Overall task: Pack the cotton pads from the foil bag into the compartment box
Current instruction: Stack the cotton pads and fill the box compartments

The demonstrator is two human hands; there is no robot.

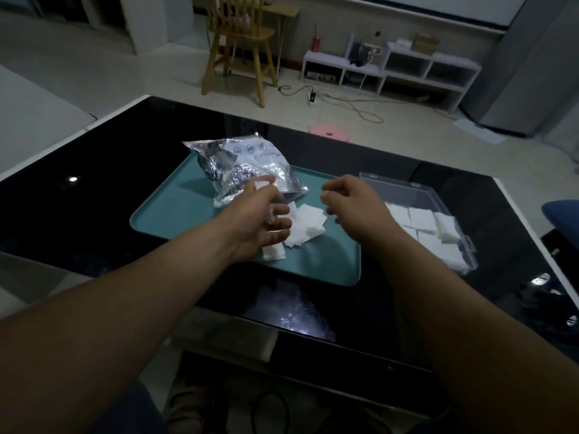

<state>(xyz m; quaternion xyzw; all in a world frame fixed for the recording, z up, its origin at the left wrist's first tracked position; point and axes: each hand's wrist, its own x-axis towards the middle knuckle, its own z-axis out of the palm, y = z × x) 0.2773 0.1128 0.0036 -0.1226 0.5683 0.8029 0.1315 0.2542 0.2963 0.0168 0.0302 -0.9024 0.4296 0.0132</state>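
A crumpled silver foil bag (pixel 247 166) lies at the back of a teal tray (pixel 175 214). A loose heap of white square cotton pads (pixel 308 223) sits in the tray's middle. My left hand (pixel 260 214) hovers over the heap's left side and pinches a white pad (pixel 260 184) between thumb and fingertip. My right hand (pixel 351 198) hangs over the tray's right edge with its fingers curled; what they hold is hidden. Right of the tray stands the clear compartment box (pixel 454 211), lid open, with stacked white pads (pixel 419 222) in its compartments.
The tray and box rest on a glossy black table (pixel 94 170). Beyond it are a pink stool (pixel 329 133), a wooden chair (pixel 241 45), a low white shelf (pixel 407 67) and cables on the floor. A blue object (pixel 562 211) sits at the right edge.
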